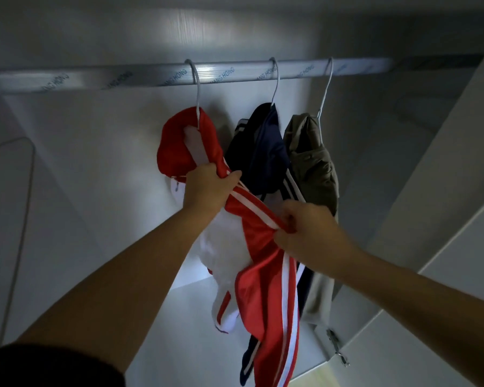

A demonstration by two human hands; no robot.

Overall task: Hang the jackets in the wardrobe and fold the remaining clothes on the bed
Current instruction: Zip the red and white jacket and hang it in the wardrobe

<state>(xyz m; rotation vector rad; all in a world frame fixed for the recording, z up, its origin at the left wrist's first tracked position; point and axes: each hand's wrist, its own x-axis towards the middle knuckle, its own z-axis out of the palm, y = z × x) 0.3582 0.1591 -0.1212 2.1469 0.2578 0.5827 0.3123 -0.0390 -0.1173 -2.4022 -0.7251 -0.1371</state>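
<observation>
Red shiny jacket with white stripes point(259, 244) hangs from a white wire hanger point(198, 90) mid-way along the silver wardrobe rail point(140, 78). Left hand point(206, 187) grips the shoulder, steadying it; right hand point(313, 236) pinches the striped sleeve, probably to straighten it.

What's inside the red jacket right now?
A wire hanger, hooked over the rail, enters the collar of the red jacket; white lining shows. The hanger's shoulders are hidden under fabric.

Bottom edge cuts off red jacket point(260, 303) hem.
</observation>
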